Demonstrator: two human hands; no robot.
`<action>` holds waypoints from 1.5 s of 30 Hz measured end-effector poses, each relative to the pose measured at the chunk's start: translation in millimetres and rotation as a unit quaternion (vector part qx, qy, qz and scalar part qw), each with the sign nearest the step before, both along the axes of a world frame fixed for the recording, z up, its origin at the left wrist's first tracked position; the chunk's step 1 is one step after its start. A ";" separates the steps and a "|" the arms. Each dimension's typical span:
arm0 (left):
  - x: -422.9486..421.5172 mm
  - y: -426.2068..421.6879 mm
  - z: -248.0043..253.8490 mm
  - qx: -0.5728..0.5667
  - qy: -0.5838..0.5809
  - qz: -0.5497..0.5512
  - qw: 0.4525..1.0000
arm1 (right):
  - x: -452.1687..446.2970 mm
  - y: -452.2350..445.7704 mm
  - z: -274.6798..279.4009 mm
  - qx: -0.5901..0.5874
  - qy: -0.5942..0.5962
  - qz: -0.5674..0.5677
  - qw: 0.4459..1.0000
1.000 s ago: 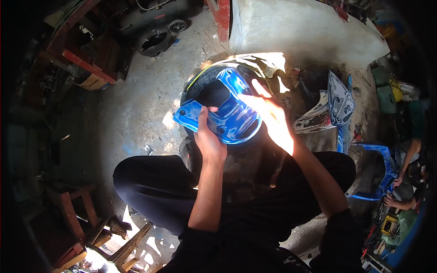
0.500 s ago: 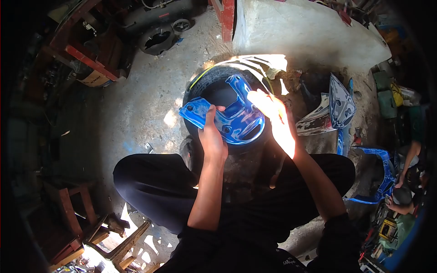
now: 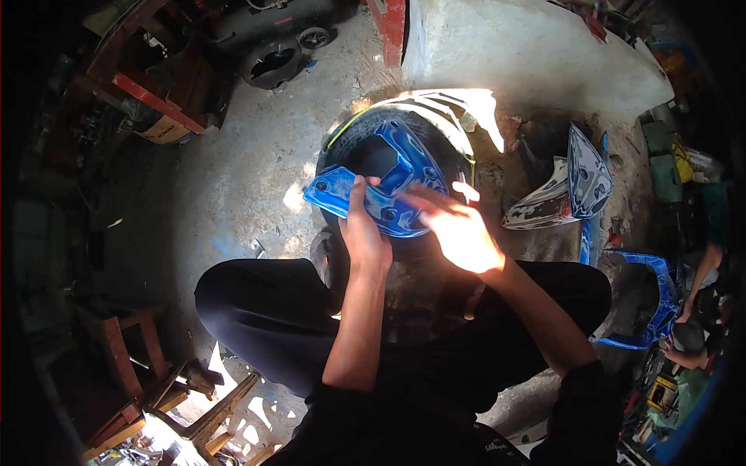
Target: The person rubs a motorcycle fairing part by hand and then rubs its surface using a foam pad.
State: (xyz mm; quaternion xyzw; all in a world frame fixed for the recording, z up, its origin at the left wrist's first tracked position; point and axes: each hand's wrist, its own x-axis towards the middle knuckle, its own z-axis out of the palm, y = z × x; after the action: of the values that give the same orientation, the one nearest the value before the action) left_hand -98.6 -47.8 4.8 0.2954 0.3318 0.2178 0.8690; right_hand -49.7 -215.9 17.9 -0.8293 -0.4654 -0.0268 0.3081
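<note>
My left hand [image 3: 365,233] is closed on a blue plastic motorcycle fairing panel [image 3: 400,217], thumb on top of its left arm. The panel is curved, with holes and pale, whitish streaks. Over its right part is my right hand [image 3: 458,233], brightly sunlit, with fingers stretched out and thumb apart. Those fingertips are smeared by motion, so I cannot tell whether they touch the surface. Below the panel stands a round black tub [image 3: 334,159] with a yellow line along its rim; its dark inside is partly hidden.
Other streaky panels [image 3: 587,175] lie to the right, along with a blue U-shaped frame part [image 3: 660,299]. At the far right another person's hand [image 3: 684,311] shows. A wooden frame [image 3: 210,415] is at lower left, a red metal stand [image 3: 159,105] at upper left.
My right hand has moved from the panel's upper right edge left and down, across its face. The panel has tilted slightly in my left hand, which stays about where it was.
</note>
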 end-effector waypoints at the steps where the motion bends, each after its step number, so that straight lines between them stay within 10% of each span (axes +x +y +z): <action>1: 0.6 -1.5 0.7 0.009 0.002 0.004 1.000 | -1.5 3.5 7.3 0.066 0.101 -0.020 0.993; 4: -5.1 3.9 6.3 -0.016 0.003 -0.036 0.999 | -15.4 1.4 0.7 0.001 -0.048 0.043 0.998; 14: 1.6 -12.4 -7.1 0.014 0.004 0.030 0.999 | 7.1 1.5 6.3 0.038 0.091 0.027 0.995; 24: 9.2 -18.7 -11.0 0.040 0.000 0.054 0.998 | 5.2 -1.8 12.0 -0.011 -0.020 0.048 0.999; 30: 41.4 -14.5 15.5 0.006 -0.046 -0.055 0.997 | 17.2 4.3 41.1 0.019 0.005 -0.066 0.998; 37: 85.4 48.6 101.9 -0.028 -0.132 -0.423 0.896 | 35.0 6.2 57.3 0.130 -0.056 -0.122 0.982; 45: 81.8 38.7 46.2 -0.053 -0.102 -0.330 0.937 | 27.2 2.4 39.2 0.061 -0.071 -0.052 0.994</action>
State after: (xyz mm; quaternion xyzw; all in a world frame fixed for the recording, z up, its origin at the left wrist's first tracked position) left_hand -16.8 -9.1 51.0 0.3185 0.1361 -0.0703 0.9355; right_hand -22.5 -213.5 57.1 -0.8280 -0.4398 -0.1305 0.3225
